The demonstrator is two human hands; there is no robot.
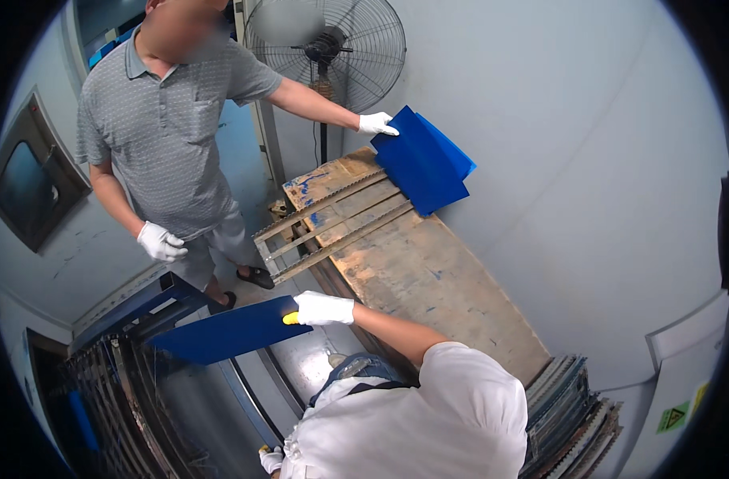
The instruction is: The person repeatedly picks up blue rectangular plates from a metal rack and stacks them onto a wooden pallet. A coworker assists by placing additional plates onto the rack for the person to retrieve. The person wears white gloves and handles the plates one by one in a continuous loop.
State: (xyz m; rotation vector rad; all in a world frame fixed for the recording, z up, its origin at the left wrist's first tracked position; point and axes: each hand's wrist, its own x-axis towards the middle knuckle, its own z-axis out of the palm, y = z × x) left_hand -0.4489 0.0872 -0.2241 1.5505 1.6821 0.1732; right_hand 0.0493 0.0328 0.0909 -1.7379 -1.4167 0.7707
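My right hand [324, 309], in a white glove with a yellow fingertip, is closed on the near end of a flat dark-blue panel [229, 331]. The panel's far end reaches the top of a dark rack [129, 399] at the left. My left hand [271, 459], also gloved, shows only in part at the lower edge beside my white shirt; its fingers are too hidden to read. Across from me a co-worker's gloved hand [376, 124] grips blue sheets [420, 160] above the worktable. That person's other gloved hand [162, 242] hangs free.
A slatted metal frame [332, 223] lies across the worn worktable [444, 279] and overhangs its left edge. Several stacked frames [568, 415] stand at the lower right. A dark-blue metal bracket [161, 307] tops the left rack. A large fan [324, 48] stands behind the table.
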